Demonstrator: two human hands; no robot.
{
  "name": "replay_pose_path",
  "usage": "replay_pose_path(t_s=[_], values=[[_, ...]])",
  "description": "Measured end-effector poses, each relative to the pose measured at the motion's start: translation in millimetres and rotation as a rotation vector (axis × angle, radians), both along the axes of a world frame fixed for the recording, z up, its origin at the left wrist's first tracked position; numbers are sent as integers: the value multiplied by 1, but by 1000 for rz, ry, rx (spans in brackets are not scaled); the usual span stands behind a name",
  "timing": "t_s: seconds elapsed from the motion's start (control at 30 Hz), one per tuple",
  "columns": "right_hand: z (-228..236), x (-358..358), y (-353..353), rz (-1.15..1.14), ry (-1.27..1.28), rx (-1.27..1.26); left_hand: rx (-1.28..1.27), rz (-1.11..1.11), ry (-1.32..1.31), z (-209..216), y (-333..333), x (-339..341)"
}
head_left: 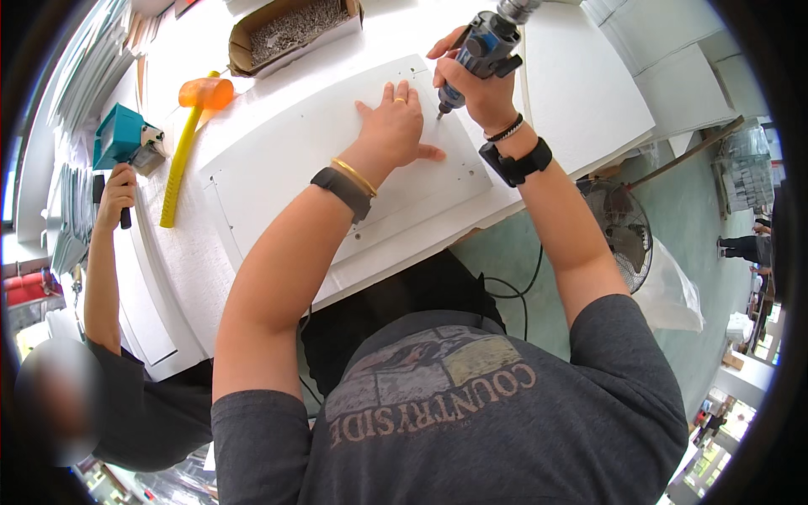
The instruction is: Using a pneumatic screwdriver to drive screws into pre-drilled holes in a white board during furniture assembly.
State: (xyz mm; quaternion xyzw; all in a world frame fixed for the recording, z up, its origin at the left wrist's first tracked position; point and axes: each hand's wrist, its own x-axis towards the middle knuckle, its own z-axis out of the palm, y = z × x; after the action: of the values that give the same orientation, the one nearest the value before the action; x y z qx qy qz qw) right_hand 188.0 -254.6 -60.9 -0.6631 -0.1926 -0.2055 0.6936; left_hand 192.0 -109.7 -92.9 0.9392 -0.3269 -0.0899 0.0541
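Note:
A pale white panel (303, 164) with small holes near its corners and edges lies on the workbench in front of me. My left hand (391, 130) rests flat on it, fingers spread, a ring on one finger. My right hand (486, 97) is wrapped around a blue and black power screwdriver (486, 44). The driver points down, its tip at the panel's far right part beside my left hand. Whether a screw sits under the tip is too small to tell.
Behind the panel stands an open cardboard box (295, 34) of small screws. To its left lies a mallet (192, 126) with an orange head and yellow handle. At far left a co-worker's hand (118, 195) grips a black-handled teal tool (119, 139). A floor fan (619, 223) stands right of the bench.

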Motion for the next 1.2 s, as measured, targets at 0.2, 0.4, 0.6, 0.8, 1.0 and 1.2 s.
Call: replay_pose_path(t_s=[0.2, 0.4, 0.6, 0.8, 1.0, 1.2], values=[[7, 5, 4, -364, 138, 242, 17, -2, 20, 2, 0, 1], [9, 2, -14, -252, 169, 296, -390, 27, 272, 12, 22, 13], [70, -57, 2, 265, 228, 346, -893, -71, 560, 75, 34, -34], [91, -104, 52, 467, 330, 104, -1236, -208, 1296, 99, 56, -105], [107, -135, 53, -120, 82, -292, -1492, 160, 1103, 101, 91, -162], [124, -154, 90, -157, -299, -751, -1432, 361, 771, 99, 109, -186]])
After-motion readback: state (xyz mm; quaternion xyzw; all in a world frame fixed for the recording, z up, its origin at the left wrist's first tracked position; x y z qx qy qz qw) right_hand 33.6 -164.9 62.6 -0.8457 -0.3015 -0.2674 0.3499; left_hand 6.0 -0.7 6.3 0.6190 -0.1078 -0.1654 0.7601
